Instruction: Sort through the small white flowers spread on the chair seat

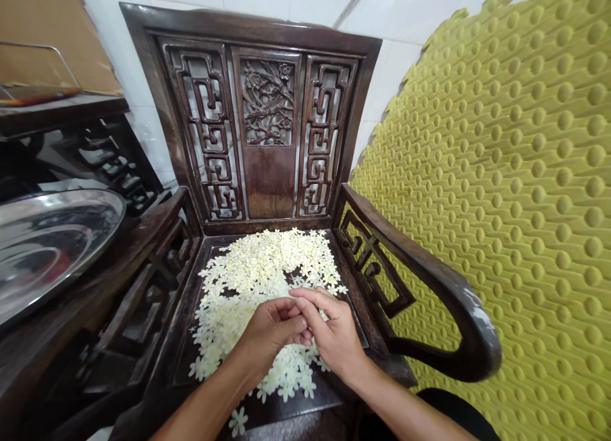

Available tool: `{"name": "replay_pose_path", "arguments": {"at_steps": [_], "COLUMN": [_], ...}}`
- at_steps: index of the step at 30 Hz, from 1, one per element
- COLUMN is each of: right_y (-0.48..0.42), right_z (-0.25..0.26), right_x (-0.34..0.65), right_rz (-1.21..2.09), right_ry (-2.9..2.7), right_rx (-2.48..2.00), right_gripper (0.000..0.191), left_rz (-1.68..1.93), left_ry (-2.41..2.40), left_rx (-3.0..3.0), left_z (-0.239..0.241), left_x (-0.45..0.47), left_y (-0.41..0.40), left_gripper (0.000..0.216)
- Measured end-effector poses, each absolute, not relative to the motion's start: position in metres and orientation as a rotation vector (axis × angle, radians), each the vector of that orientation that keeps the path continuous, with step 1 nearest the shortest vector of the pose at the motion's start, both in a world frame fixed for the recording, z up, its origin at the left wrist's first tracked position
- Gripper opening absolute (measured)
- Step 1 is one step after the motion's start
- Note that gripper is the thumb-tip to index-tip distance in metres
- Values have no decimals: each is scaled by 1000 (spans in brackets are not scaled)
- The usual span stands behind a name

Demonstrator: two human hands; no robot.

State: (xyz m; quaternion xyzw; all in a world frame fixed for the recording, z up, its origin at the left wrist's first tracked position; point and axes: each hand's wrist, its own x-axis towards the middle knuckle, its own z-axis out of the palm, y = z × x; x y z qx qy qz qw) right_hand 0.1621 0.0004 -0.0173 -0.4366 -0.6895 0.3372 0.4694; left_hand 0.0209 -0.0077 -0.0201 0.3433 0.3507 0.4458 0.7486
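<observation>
A heap of small white five-petalled flowers (pixel 258 266) covers most of the seat of a dark carved wooden chair (pixel 251 30). My left hand (pixel 270 336) and my right hand (pixel 331 329) meet just above the heap, near the front of the seat. Their fingers press together, curled inward. Anything between the fingertips is hidden. A single flower (pixel 237 422) lies apart, on the chair's front edge below the heap.
A steel tray (pixel 48 250) lies on dark wooden furniture to the left of the chair. A yellow-green dimpled mat (pixel 506 205) stands to the right. White tiles (pixel 396 14) rise behind the chair, and brown cardboard (pixel 42 34) leans at the upper left.
</observation>
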Motion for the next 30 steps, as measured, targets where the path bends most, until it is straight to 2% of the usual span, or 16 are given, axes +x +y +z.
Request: {"name": "replay_pose_path", "arguments": {"at_steps": [4,7,15,21,24,30], "right_y": [1,5,16,15,12,7], "right_z": [-11,-10,-15,-12,-11,1], "right_x": [163,165,170,164,163,169], "right_rz": [851,850,1236,1451,1351,827], "right_ry": [-1714,-1728,-1459,-1365,-1515,-1911], "right_rx": [-1019,-1053,-1074,-1047,-1076,-1112], "right_gripper": [25,20,32,26,24,17], "left_rz": [999,1081,1160,1239,1252,1229], "left_ry": [831,909,1020,1069,1086,1067], "left_rx": [723,791,1013,1127,1144,1088], "left_z": [-19,-21,-15,-16,-18,-20], "left_x": [16,11,8,6,3,2], "left_y": [-5,-2,0,-2,-4,-5], "left_gripper": [19,19,16,13,13,15]}}
